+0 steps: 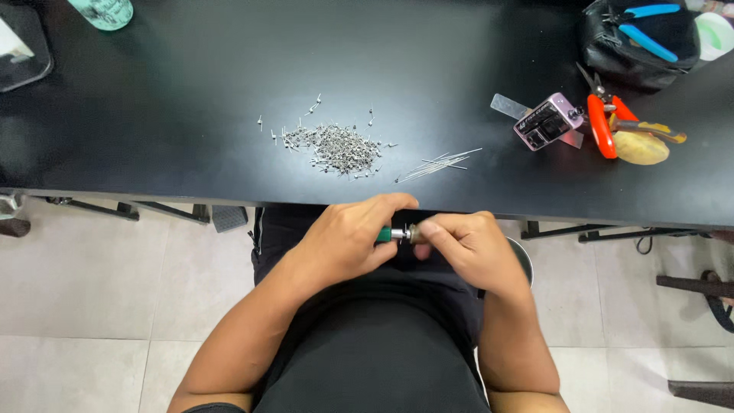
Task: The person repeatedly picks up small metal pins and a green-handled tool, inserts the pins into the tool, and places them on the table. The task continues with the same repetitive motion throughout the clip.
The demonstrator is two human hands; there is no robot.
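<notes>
A green-handled tool is gripped level in the closed left hand, its metal tip pointing right, where it is pinched by the right hand's fingertips, below the table edge.

Small workshop bench: black table; pile of metal pins; orange snips; tool bag.

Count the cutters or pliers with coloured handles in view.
2. Orange-handled cutters lie on the black table at right, beside a small pink device. Blue-handled pliers stick out of the black bag; more may be hidden inside.
</notes>
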